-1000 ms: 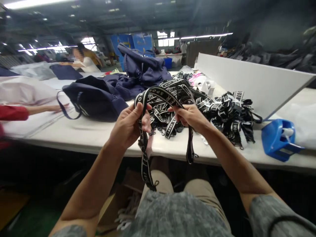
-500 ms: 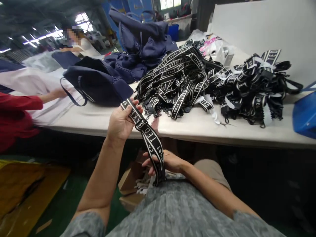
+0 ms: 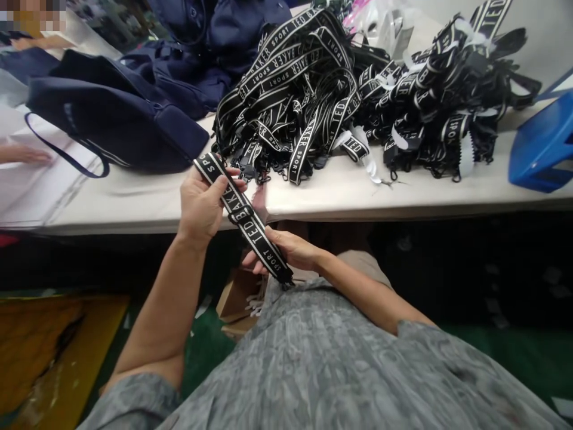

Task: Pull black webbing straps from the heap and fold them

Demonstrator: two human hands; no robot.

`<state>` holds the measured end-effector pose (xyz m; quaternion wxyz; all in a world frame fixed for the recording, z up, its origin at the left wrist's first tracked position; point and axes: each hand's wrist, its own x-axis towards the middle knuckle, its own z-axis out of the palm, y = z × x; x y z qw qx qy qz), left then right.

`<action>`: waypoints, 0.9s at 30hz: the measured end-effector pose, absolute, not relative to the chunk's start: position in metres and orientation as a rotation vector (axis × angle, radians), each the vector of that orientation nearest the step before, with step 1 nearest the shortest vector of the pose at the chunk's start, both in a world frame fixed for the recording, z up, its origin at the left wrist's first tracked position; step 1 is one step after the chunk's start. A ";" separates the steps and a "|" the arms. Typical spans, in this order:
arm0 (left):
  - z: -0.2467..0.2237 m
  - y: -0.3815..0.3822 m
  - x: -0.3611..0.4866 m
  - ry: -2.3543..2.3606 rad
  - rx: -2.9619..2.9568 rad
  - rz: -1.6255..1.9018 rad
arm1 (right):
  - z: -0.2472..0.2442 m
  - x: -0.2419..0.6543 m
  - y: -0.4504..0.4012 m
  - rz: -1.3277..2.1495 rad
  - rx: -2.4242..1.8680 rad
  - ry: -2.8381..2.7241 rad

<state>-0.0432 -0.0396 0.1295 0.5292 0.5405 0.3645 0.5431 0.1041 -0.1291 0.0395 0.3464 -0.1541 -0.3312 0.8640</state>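
A black webbing strap (image 3: 254, 230) with white edge lines and lettering runs slantwise between my hands, in front of the table edge. My left hand (image 3: 201, 200) grips its upper end, thumb on top and fingers beneath. Lower down, my right hand (image 3: 293, 249) is closed around the strap, with the thumb on its near side and fingers behind. A black slider buckle (image 3: 240, 215) sits on the strap between the two hands. Just beyond my left hand lies a heap of similar straps (image 3: 298, 101) with small black hooks.
Navy bags (image 3: 120, 113) lie at the left and back of the table (image 3: 147, 206). Another bunch of straps (image 3: 443, 107) with white paper strips lies to the right, beside a blue plastic bin (image 3: 541, 146). A co-worker's hand (image 3: 27, 154) rests at far left. Below stands a cardboard box (image 3: 235, 292).
The strap, twisted and bulging before, now lies flat and straight between my hands. My right hand has come up along it. The view has tilted downward.
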 end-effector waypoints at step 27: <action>0.116 -0.058 -0.012 1.062 1.292 0.596 | 0.065 0.139 -0.076 1.912 -0.361 -1.092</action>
